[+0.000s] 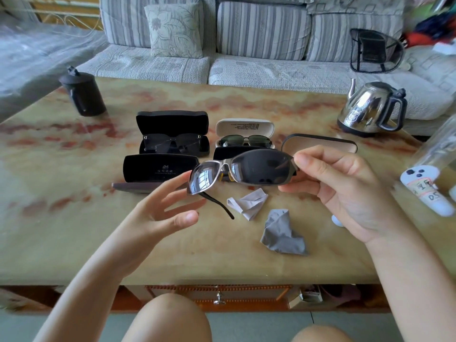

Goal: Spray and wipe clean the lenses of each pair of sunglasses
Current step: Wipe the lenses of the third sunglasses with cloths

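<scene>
Pinched the sunglasses [246, 169] at one frame end between thumb and fingers of the right hand [345, 191], clear above the surface [74, 218]; held the left hand [160, 211] spread, fingertips just beside the other lens, gripping nothing. Judged it wise to grip frame only, never lens. Saw a pale cloth [249, 203] and a grey cloth [281, 235] just beneath the hands. Found beyond them a dark pair [170, 144] in a black case [172, 119] and a green-lensed pair [246, 140] in a white case [244, 125]. Could not make out a spray bottle.

My right hand [345, 191] hides one arm of the sunglasses [246, 169] and most of a white object [336, 220] below it. At the frame's right edge a clear container [441, 154] is blurred and cut off. The print inside the white case lid [244, 125] is too small to read.
</scene>
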`<control>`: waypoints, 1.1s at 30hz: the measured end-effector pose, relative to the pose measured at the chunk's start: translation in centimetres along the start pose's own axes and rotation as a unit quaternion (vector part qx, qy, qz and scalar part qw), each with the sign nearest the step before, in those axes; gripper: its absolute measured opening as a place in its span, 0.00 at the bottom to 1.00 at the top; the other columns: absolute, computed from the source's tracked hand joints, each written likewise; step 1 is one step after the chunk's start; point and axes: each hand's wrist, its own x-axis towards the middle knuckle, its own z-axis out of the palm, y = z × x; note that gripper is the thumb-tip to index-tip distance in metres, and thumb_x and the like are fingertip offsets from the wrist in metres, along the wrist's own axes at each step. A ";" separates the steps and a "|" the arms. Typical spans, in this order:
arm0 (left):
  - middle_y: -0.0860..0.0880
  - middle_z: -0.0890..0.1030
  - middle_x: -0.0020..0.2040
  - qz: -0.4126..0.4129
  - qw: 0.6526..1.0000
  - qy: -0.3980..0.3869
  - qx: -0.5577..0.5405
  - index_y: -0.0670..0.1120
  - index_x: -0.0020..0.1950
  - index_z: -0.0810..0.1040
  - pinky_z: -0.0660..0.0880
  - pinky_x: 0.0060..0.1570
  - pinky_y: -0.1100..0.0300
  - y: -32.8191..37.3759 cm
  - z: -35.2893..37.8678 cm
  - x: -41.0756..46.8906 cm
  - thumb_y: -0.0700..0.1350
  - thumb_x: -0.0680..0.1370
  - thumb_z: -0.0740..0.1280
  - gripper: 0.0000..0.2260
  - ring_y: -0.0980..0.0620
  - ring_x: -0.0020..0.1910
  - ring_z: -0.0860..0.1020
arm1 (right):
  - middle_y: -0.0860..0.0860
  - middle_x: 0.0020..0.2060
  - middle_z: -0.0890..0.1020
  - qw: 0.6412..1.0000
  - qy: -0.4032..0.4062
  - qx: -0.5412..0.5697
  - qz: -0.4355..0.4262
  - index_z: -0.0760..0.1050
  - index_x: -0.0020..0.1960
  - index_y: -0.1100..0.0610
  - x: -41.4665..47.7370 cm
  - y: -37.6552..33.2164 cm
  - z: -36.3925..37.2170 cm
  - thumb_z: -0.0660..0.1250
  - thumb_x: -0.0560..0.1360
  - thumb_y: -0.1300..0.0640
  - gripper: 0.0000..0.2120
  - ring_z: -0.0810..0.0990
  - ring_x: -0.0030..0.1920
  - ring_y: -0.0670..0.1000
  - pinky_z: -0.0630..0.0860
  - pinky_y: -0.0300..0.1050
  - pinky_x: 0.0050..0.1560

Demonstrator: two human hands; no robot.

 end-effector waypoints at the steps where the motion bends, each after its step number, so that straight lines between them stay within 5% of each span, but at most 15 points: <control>1: 0.50 0.79 0.65 0.003 1.000 0.003 -0.017 0.54 0.73 0.68 0.73 0.64 0.58 -0.1 0.2 0.0 0.61 0.58 0.81 0.46 0.49 0.64 0.77 | 0.59 0.38 0.84 1.000 -0.005 0.004 0.005 0.84 0.40 0.61 0.1 0.2 0.0 0.70 0.65 0.55 0.10 0.84 0.36 0.54 0.82 0.44 0.41; 8: 0.46 0.83 0.58 0.032 0.995 0.049 -0.079 0.50 0.66 0.76 0.77 0.55 0.62 0.9 1.5 -0.1 0.56 0.58 0.82 0.38 0.48 0.58 0.81 | 0.57 0.39 0.85 0.997 -0.008 0.055 0.048 0.84 0.39 0.60 0.2 2.6 -0.5 0.69 0.66 0.56 0.09 0.85 0.40 0.52 0.81 0.42 0.41; 13: 0.48 0.85 0.55 0.041 0.995 0.073 -0.049 0.48 0.64 0.77 0.76 0.51 0.66 1.2 1.7 -0.2 0.41 0.67 0.73 0.25 0.51 0.57 0.82 | 0.56 0.40 0.85 0.992 0.017 0.089 0.086 0.84 0.40 0.60 0.3 4.2 -0.8 0.70 0.64 0.56 0.09 0.85 0.41 0.51 0.81 0.41 0.41; 19: 0.47 0.84 0.55 0.046 0.996 0.067 -0.045 0.52 0.65 0.76 0.77 0.49 0.65 1.5 1.3 -0.6 0.55 0.58 0.81 0.36 0.50 0.55 0.83 | 0.57 0.41 0.85 0.986 0.021 0.109 0.124 0.84 0.41 0.61 0.5 5.4 -0.7 0.70 0.63 0.58 0.10 0.85 0.41 0.51 0.81 0.39 0.41; 23: 0.49 0.85 0.53 0.067 0.994 0.082 -0.039 0.52 0.65 0.75 0.78 0.47 0.66 1.8 1.6 -0.8 0.48 0.62 0.77 0.31 0.52 0.52 0.83 | 0.59 0.45 0.85 0.985 0.016 0.111 0.135 0.82 0.46 0.64 0.8 6.0 -1.1 0.70 0.64 0.57 0.13 0.85 0.43 0.52 0.82 0.42 0.44; 28: 0.51 0.86 0.50 0.083 0.992 0.087 -0.023 0.50 0.63 0.76 0.77 0.46 0.68 1.9 1.4 -0.9 0.38 0.64 0.72 0.27 0.54 0.51 0.84 | 0.57 0.52 0.84 0.993 -0.020 -0.047 0.105 0.80 0.57 0.59 1.3 5.8 -0.9 0.69 0.72 0.50 0.18 0.83 0.54 0.53 0.80 0.41 0.53; 33: 0.50 0.85 0.52 0.072 0.992 0.100 -0.036 0.53 0.62 0.78 0.77 0.47 0.68 1.4 0.2 -1.0 0.47 0.61 0.77 0.29 0.53 0.53 0.83 | 0.47 0.54 0.85 0.972 -0.098 -0.209 0.050 0.80 0.57 0.52 2.6 3.1 1.7 0.63 0.75 0.46 0.16 0.80 0.59 0.46 0.73 0.44 0.63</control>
